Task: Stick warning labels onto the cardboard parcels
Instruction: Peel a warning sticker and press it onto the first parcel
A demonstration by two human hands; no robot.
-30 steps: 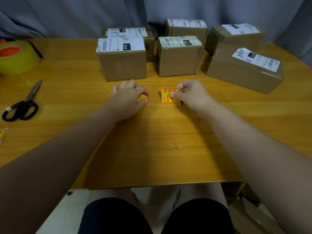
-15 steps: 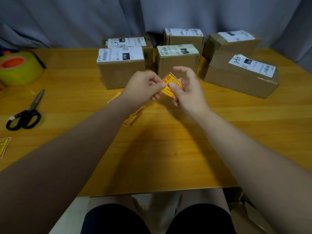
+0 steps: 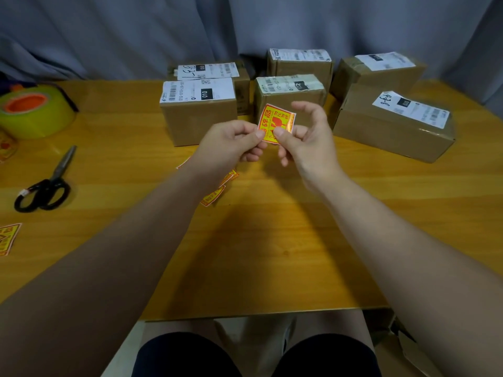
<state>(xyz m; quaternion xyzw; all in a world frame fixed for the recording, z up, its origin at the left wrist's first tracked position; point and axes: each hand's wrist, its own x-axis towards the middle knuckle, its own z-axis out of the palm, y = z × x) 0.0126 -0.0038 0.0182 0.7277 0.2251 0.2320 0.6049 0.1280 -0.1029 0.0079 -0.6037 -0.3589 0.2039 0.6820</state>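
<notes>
A glossy paper label sits between my fingers. Far off, parcels of matt brown cardboard stand on the varnished wood-grain surface. Left: scissors with metal blades and black plastic handles, and a shiny tape roll.

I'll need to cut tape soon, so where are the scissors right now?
In the head view the black-handled scissors lie on the left side of the wooden table, nearer the person than the yellow tape roll.

From here the front-left parcel shows "010" on its shipping label, as does the right parcel; the warning label reads "碎品".
</notes>
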